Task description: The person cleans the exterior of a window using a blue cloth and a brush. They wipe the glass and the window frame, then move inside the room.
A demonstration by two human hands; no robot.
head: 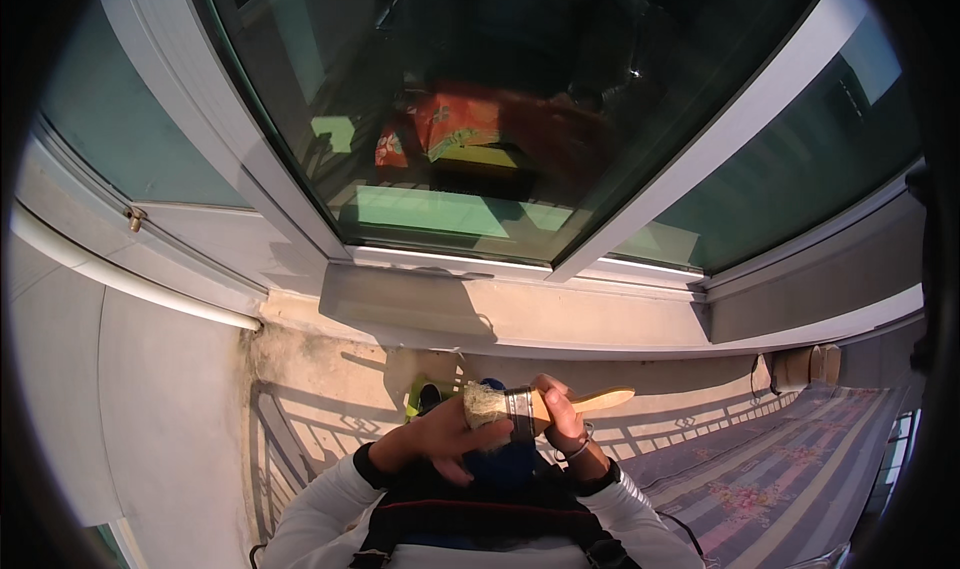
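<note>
A wide paintbrush (519, 413) with pale bristles, a metal ferrule and a wooden handle lies across in front of my body, handle to the right. My right hand (560, 417) grips it where the handle widens beside the ferrule. Against the bristles rests my left hand (450, 434), its fingers spread and its thumb reaching along the ferrule; whether it grips the bristles cannot be told. Below the brush is a blue item (504, 465), partly hidden by the hands.
Ahead stands a large glass window (480, 216) in a white frame, above a sill (570, 318). A white pipe (135, 280) runs along the left wall. On the right hangs a striped floral cloth (757, 486). A green item (414, 402) is beyond my left hand.
</note>
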